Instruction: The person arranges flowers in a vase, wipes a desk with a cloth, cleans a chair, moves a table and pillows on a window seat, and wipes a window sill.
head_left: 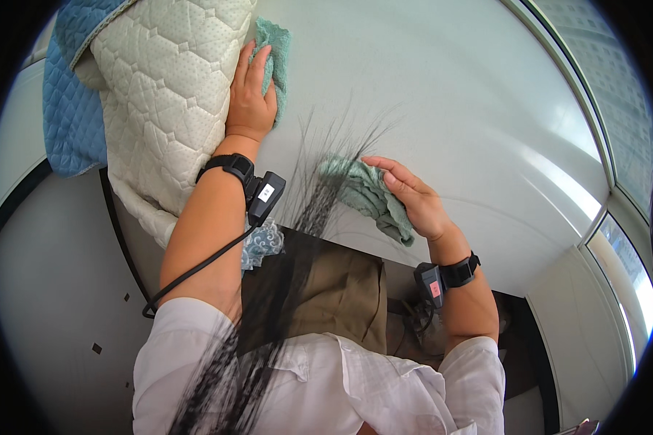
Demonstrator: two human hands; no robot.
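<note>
My left hand [252,109] lies on the white surface [442,80] at the edge of a cream quilted pad [163,80]. Its fingers stretch forward, flat, over part of a green cloth [280,72]. A second green cloth [374,196], crumpled, sits near the front edge of the surface. My right hand [419,201] grips this cloth at its right side, with thumb and fingers bent around it. Strands of dark hair hang across the view and cover part of the second cloth.
The quilted pad's blue side [72,109] shows at the far left. A blue patterned fabric [263,243] hangs at the front edge below my left forearm. Window frames [595,130] border the surface on the right. Each wrist wears a strapped black device; a cable runs along my left arm.
</note>
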